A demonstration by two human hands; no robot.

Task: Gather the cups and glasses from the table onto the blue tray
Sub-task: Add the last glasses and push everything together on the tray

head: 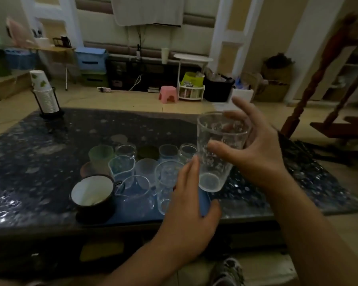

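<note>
Tall glass point(217, 153): clear, dimpled, empty; lifted off the worktop, tilted, above the right edge of the blue tray.
Right hand point(254, 149): fingers spread round the upper part of the tall glass, thumb across its near side; clamped on it.
Left hand point(186, 205): fingers apart, palm down, resting at the tray's near right corner; fingertips beside the base of the tall glass; grips nothing.
Blue tray point(132, 213): flat on the worktop, near centre; crowded with vessels, bare strip along the near edge.
Second dimpled glass point(165, 184): upright on the tray, just left of the left hand; empty.
Glass pitcher point(135, 193): clear, spouted, near middle of the tray; empty.
Dark mug point(92, 194): white inside, at the tray's near left corner; its contents cannot be told.
Green frosted cup point(100, 156): far left of the group.
Far row: small clear glasses point(126, 151) and a dark-rimmed cup point(148, 152); their contents are too blurred to tell.
Worktop point(29, 162): dark, speckled, glossy.
Paper cup stack point(43, 93): in a black wire holder at the far left corner of the worktop.
Pink stool point(168, 93): on the floor beyond the worktop.
</note>
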